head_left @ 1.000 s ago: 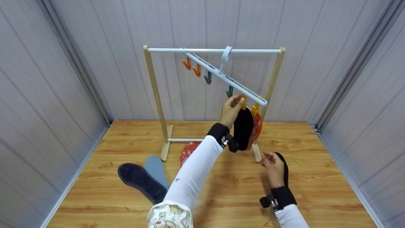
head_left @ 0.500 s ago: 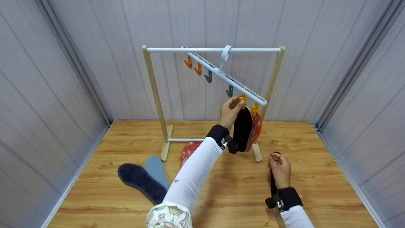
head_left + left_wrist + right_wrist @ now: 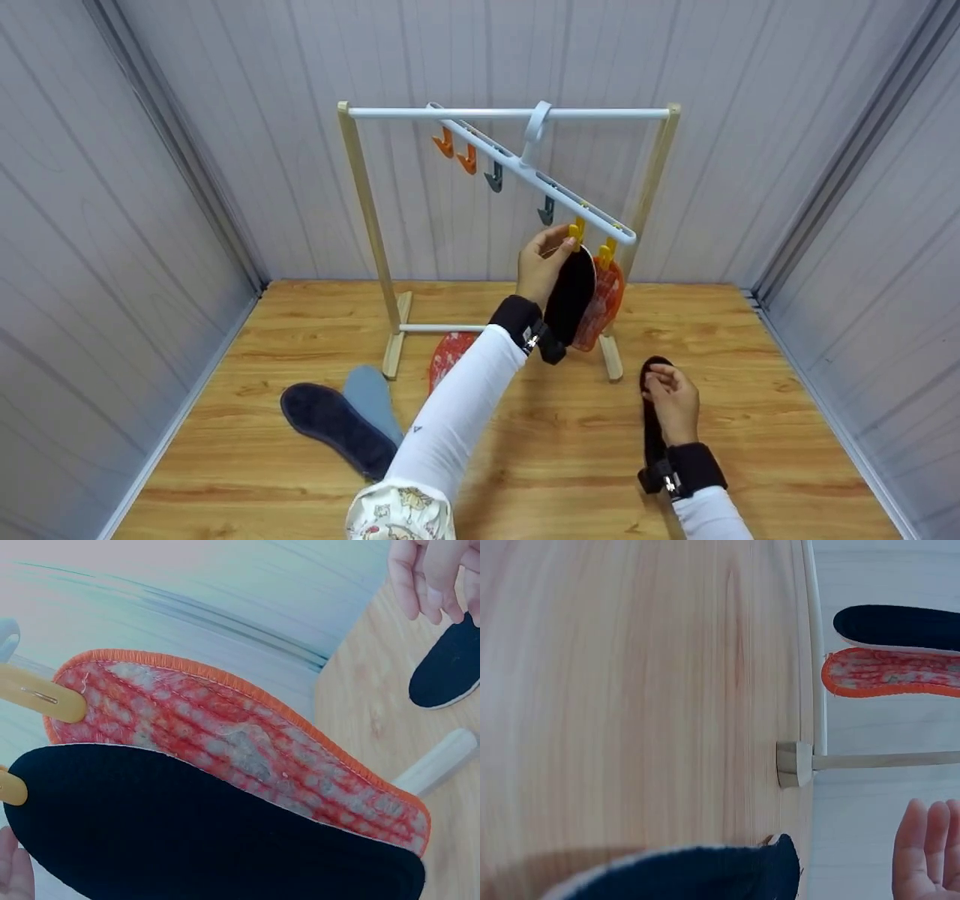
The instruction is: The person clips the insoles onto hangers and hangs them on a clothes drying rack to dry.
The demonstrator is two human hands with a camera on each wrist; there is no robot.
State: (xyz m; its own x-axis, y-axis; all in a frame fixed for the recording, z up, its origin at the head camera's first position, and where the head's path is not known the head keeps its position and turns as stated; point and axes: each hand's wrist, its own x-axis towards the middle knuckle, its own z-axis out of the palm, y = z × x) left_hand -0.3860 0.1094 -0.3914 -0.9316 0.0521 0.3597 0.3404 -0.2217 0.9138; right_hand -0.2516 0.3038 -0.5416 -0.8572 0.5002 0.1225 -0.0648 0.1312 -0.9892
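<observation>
In the head view my left hand (image 3: 540,271) pinches a yellow clip (image 3: 576,232) near the near end of a white clip hanger (image 3: 525,169). From that clip hangs a black insole (image 3: 568,296). A red patterned insole (image 3: 600,311) with an orange edge hangs beside it from another yellow clip (image 3: 606,256). Over at the right, my right hand (image 3: 676,405) is above a black insole (image 3: 652,435) on the table, its fingers loosely bent and holding nothing. The left wrist view shows that insole (image 3: 446,667) below the fingers.
The hanger hooks onto the white bar of a wooden-legged rack (image 3: 367,217). Orange clips (image 3: 467,159) and dark grey clips (image 3: 494,178) hang farther along it. A navy insole (image 3: 337,427), a grey-blue insole (image 3: 371,401) and a red insole (image 3: 448,356) lie on the table.
My right hand has shifted rightward across the black insole on the table, uncovering its left side. My left hand stays at the yellow clip; the hung insoles have swung slightly.
</observation>
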